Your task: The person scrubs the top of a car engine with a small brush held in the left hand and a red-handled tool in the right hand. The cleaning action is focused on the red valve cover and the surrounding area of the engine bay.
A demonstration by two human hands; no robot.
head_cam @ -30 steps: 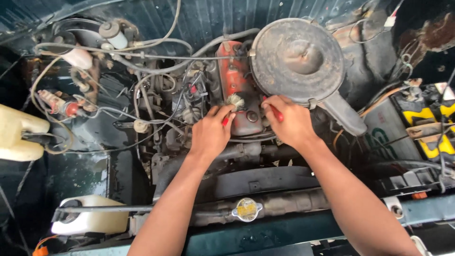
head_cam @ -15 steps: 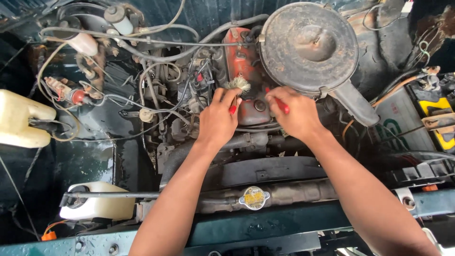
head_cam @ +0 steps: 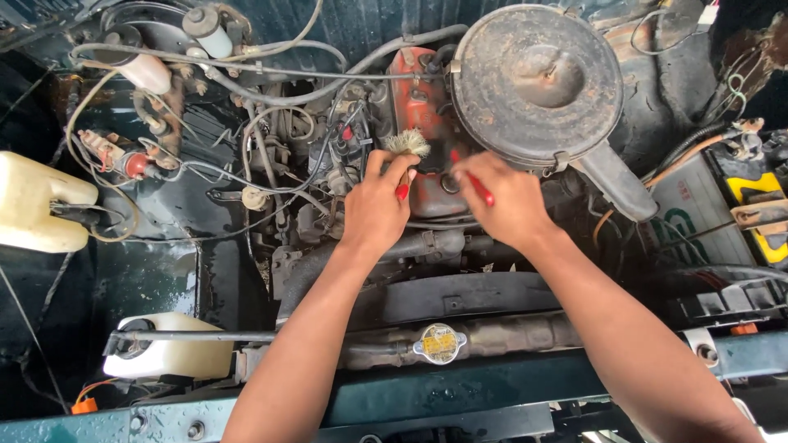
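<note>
I look down into an open engine bay. My left hand (head_cam: 377, 201) grips a small red-handled brush (head_cam: 406, 145), its frayed pale bristles up against the red engine cover (head_cam: 414, 86). My right hand (head_cam: 502, 197) holds a second red-handled tool (head_cam: 476, 182); its tip is hidden near the cover's lower part. Both hands work side by side just left of and below the big round, dusty air cleaner housing (head_cam: 538, 78). My forearms reach in across the radiator top.
Hoses and wires (head_cam: 271, 139) tangle left of the hands. A cream fluid reservoir (head_cam: 33, 205) sits far left, a white tank (head_cam: 168, 357) at lower left. The radiator cap (head_cam: 439, 343) lies below my arms, a battery (head_cam: 706, 213) at right.
My view has shifted, so the engine sits lower and more to the right. The left hand has raised the brush, its bristles now showing above the fingers. The right hand stays beside it.
</note>
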